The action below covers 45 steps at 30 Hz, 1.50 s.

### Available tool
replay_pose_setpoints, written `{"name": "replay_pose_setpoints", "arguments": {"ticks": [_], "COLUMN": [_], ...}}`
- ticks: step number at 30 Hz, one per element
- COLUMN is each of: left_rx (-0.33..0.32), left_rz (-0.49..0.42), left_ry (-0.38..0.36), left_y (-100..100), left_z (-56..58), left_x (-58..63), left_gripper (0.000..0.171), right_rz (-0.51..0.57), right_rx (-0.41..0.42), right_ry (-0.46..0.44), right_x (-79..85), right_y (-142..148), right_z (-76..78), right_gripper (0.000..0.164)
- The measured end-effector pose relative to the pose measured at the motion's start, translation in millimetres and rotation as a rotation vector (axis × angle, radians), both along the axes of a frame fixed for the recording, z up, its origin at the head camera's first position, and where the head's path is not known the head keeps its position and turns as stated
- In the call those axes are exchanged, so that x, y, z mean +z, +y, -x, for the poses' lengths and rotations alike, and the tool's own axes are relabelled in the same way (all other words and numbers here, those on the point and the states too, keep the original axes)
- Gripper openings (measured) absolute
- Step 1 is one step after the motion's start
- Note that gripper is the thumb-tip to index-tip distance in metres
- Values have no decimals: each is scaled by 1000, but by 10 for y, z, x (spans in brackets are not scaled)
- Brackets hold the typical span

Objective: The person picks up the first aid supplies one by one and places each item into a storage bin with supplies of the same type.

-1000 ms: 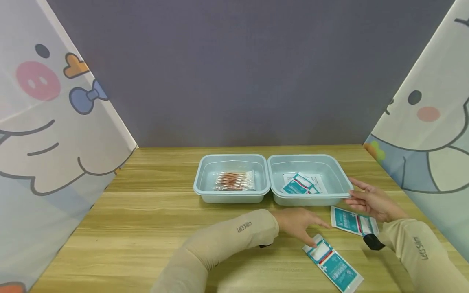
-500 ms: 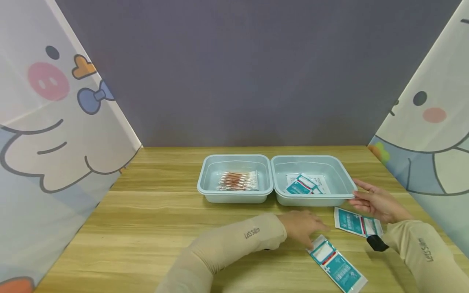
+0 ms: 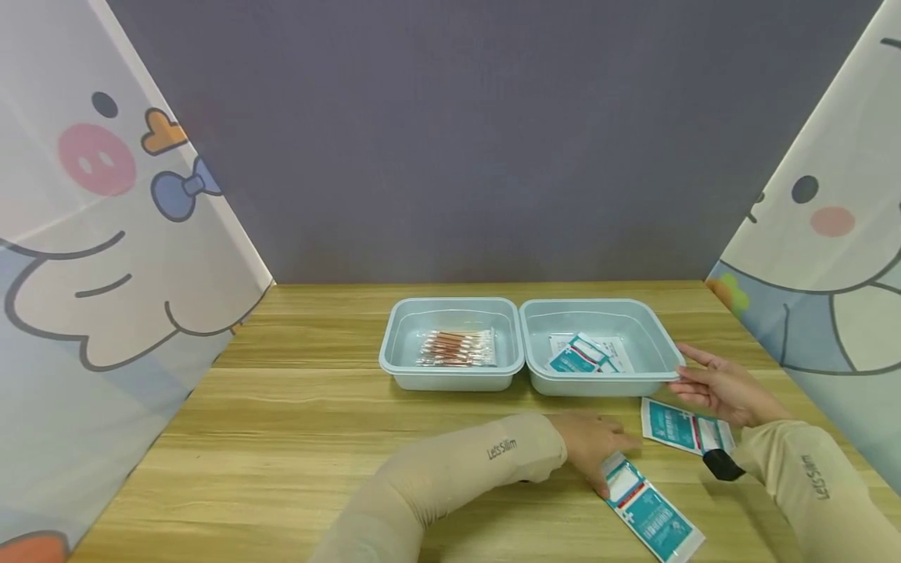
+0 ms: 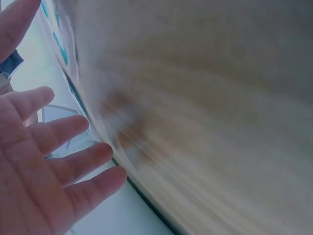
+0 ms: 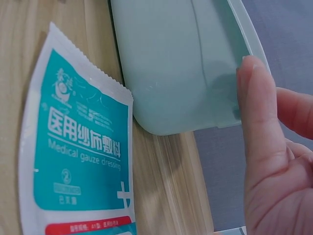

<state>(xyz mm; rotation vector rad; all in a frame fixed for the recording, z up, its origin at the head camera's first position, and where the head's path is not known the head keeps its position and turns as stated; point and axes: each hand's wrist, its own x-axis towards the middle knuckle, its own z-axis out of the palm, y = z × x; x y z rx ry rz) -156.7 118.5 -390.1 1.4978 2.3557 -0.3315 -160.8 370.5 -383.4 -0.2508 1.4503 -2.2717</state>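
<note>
My left hand (image 3: 594, 446) is over the upper end of a teal-and-white medical gauze dressing packet (image 3: 651, 508) lying on the table. Its thumb is at the packet's edge, and in the left wrist view that hand (image 4: 44, 156) shows spread, fairly straight fingers. My right hand (image 3: 725, 387) rests at the near right corner of a pale blue tray (image 3: 598, 383). The right thumb touches the tray's rim, with the fingers outside it. Between that hand and the tray's front lies a second gauze packet (image 5: 83, 142). Gauze packets (image 3: 580, 356) also lie inside this tray.
Beside it on the left stands a matching tray (image 3: 450, 381) containing bundled cotton swabs (image 3: 457, 348) with brown shafts. The wooden table (image 3: 281, 438) meets a grey panel (image 3: 486, 141) behind and cartoon-printed panels at both sides.
My left hand has moved slightly right, and its thumb is now at the near packet's edge. The right hand stays at the tray corner. The head view has shifted a little.
</note>
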Motion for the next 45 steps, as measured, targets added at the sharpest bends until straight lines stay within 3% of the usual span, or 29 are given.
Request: {"name": "replay_pose_setpoints", "arguments": {"ticks": [5,13,23,32,39,45], "left_rx": [16,-57,-46,-74,-28,-71], "left_rz": [27,76,46,69,66,61], "left_ry": [-33,34,73,68,73,33], "left_y": [34,125,139,158,199,257], "left_z": [-23,-55,-100,-90,-123,-126], "left_x": [-8,-2,15,-16,-5,83], "left_gripper": [88,79,77,60,52,75], "right_rz": [4,5,28,8,25,4], "right_rx": [6,-6,16,10,19,6], "right_ry": [5,-8,4,-10,5,-12], "right_x": [-4,14,0,5,-13,16], "right_y": [1,-9,-19,-18,-28,-29], "right_z": [3,1,-5,-9,-11,-22], "right_gripper": [41,40,40,41,43,43]}}
